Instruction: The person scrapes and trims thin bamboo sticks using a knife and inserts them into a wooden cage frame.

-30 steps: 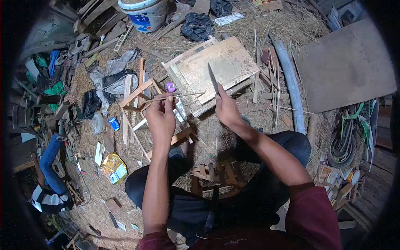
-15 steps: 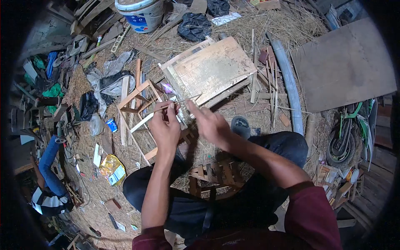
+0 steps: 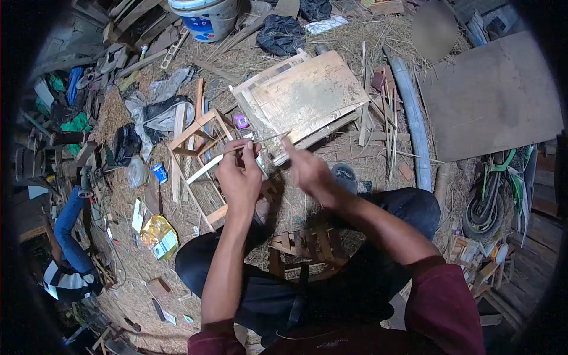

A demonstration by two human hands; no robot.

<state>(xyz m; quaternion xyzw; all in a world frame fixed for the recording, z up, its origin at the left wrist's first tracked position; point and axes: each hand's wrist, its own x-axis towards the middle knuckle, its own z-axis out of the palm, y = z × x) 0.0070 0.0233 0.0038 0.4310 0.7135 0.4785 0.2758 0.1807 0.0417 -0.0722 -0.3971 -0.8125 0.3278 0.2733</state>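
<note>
A thin stick point(image 3: 269, 138) runs slantwise in front of me, pinched between the fingers of my left hand point(image 3: 240, 174). My right hand point(image 3: 309, 174) is closed near the stick's right end. It gripped a knife in the earlier view; the blade cannot be made out now. Beyond both hands lies a pale wooden board point(image 3: 310, 94) on other wood, with shavings on it. A small wooden frame point(image 3: 195, 135) stands to the left of the board, partly behind my left hand. Near its upper right side lies a purple tape measure point(image 3: 241, 122).
A white and blue bucket point(image 3: 207, 21) stands at the top. A grey pole point(image 3: 412, 118) and a large flat sheet point(image 3: 491, 97) lie to the right, above a wheel point(image 3: 483, 213). A blue cup point(image 3: 159, 173) and yellow packet point(image 3: 158, 235) lie left. A blurred round shape point(image 3: 435, 31) shows upper right.
My right hand has moved left and down to the stick's end, and the knife's raised blade no longer shows. My left hand has shifted slightly right with the stick.
</note>
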